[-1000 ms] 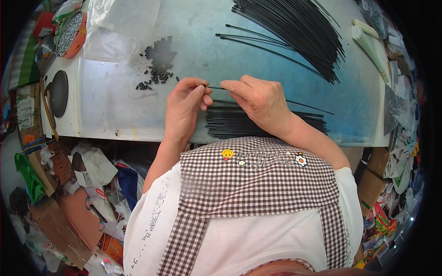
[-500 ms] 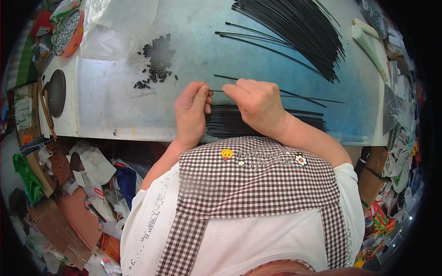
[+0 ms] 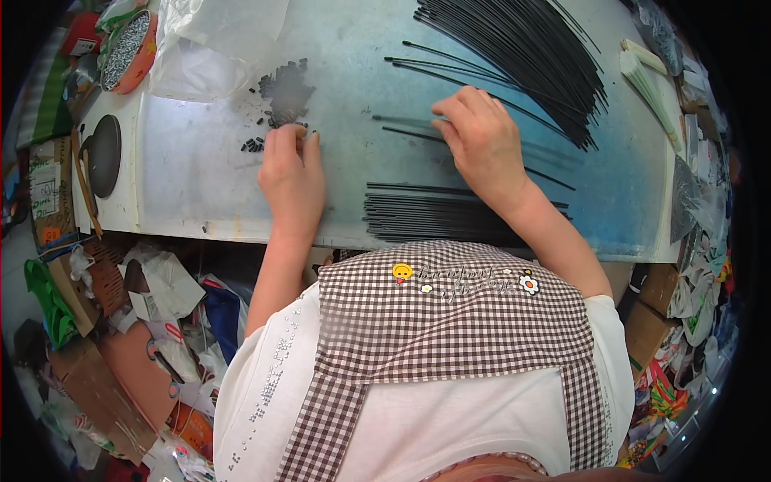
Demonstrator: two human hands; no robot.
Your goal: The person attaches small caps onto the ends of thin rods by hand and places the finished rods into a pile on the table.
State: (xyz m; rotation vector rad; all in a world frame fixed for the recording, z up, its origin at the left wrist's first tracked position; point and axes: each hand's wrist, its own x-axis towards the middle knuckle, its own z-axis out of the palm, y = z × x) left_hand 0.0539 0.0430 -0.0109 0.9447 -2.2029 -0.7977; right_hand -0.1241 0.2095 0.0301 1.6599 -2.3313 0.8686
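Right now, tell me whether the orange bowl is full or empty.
The bowl looks full: silvery bits reach near its rim; depth is hidden.

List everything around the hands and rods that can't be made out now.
Head view:
1. Whether the left hand grips any small black pieces: its own fingers hide the contact.
2. Whether the right hand holds the blurred rod: blur and its fingers obscure this.
3. Upper part of the large rod bundle: cut off by the top edge.
4. Near row of rods, full extent: apron overlaps it.
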